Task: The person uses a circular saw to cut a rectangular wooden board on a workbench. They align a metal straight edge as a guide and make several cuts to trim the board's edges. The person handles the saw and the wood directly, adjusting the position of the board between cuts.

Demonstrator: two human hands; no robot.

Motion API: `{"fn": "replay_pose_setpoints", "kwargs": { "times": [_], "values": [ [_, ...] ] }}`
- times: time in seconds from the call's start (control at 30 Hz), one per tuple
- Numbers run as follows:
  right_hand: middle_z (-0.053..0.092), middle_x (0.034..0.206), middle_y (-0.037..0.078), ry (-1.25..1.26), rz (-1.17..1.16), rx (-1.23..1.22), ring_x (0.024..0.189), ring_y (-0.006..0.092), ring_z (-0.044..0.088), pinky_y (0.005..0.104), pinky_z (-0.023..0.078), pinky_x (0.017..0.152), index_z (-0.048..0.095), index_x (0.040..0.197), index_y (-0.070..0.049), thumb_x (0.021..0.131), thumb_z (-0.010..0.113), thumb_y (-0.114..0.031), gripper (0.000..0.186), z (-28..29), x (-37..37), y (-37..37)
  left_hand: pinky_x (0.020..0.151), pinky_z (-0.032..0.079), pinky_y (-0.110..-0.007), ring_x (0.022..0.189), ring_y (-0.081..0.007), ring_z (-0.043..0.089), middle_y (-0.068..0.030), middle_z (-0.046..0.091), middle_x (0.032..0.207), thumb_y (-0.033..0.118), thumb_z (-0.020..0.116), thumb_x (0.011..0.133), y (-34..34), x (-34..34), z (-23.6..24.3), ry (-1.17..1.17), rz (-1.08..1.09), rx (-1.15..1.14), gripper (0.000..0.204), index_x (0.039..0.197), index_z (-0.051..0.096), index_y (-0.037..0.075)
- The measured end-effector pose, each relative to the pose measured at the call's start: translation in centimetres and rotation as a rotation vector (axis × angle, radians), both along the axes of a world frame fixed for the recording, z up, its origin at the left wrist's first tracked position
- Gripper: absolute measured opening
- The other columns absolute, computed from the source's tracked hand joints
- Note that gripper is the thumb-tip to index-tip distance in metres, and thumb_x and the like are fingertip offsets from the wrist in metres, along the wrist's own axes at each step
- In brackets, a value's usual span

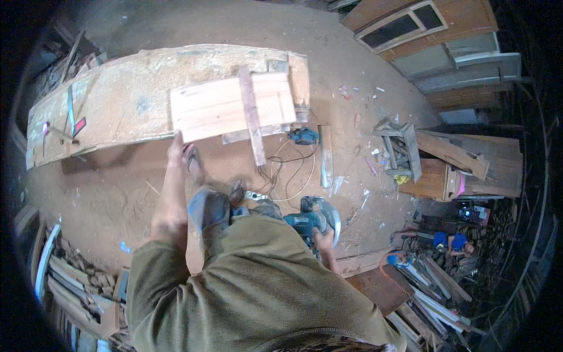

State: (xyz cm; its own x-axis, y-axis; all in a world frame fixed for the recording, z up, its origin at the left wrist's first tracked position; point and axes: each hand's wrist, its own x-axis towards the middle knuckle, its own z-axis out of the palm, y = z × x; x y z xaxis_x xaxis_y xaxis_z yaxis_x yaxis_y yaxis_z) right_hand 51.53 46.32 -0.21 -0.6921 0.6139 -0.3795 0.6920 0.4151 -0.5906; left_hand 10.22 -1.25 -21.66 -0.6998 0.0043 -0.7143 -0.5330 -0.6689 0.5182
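Note:
A pale board [205, 108] lies on a long, worn workbench [117, 111], with a narrow dark wooden strip [251, 105] across it, overhanging the front edge. My left hand [176, 142] grips the board's near left corner with closed fingers. Down at my right side, my right hand [322, 239] is closed on the handle of a green circular saw [308, 217], held low above the floor. A second blue-green power tool [303, 136] sits beside the bench's right end, with cables on the floor below it.
Tools [73, 132] lie on the bench's left. A wooden stool [399, 146] and panels [498, 164] stand right, cabinets [422, 35] at upper right. Wood scrap piles [88, 293] line both lower sides. Another person [454, 242] in blue is low among the right-hand pile. Loose debris litters the floor.

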Motion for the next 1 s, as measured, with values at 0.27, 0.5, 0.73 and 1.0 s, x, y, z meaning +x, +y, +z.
{"fn": "replay_pose_setpoints", "kwargs": {
  "times": [0.27,0.5,0.73,1.0],
  "values": [
    [0.070,0.110,0.010,0.180,-0.085,-0.425,0.097,0.0205,0.064,0.0372,0.052,0.087,0.066,0.120,0.003,0.085,0.070,-0.006,0.036,-0.4,-3.5,0.9,0.072,0.061,-0.035,0.097,-0.0247,0.072,-0.0123,0.072,0.118,0.047,0.061,0.103,-8.2,7.6,0.9,-0.108,0.329,-0.259,0.055,0.133,0.062,0.001],
    [0.069,0.097,0.009,-0.002,0.158,-0.329,0.078,0.0173,0.065,0.0326,0.053,0.070,0.059,0.126,0.007,0.085,0.073,-0.007,0.045,2.5,-9.3,-1.8,0.062,0.058,-0.030,0.087,-0.0208,0.072,-0.0112,0.073,0.108,0.047,0.061,0.103,-17.6,10.8,-0.4,-0.113,0.534,-0.284,0.049,0.124,0.066,0.003],
    [0.063,0.082,0.002,0.065,0.136,-0.285,0.061,0.0101,0.055,0.0265,0.043,0.054,0.060,0.122,0.005,0.086,0.068,-0.001,0.037,2.1,-12.1,-0.4,0.068,0.061,-0.032,0.095,-0.0216,0.072,-0.0118,0.072,0.116,0.049,0.057,0.104,-20.9,8.9,-1.2,-0.206,0.523,-0.301,0.051,0.129,0.064,0.005],
    [0.057,0.068,0.003,0.078,0.094,-0.317,0.049,0.0117,0.052,0.0265,0.044,0.047,0.061,0.109,0.005,0.091,0.062,-0.003,0.020,6.8,-20.6,-7.0,0.079,0.062,-0.038,0.107,-0.0234,0.072,-0.0113,0.069,0.130,0.044,0.050,0.108,-25.6,4.9,-2.3,-0.163,0.550,-0.235,0.049,0.139,0.059,0.006]
  ]
}}
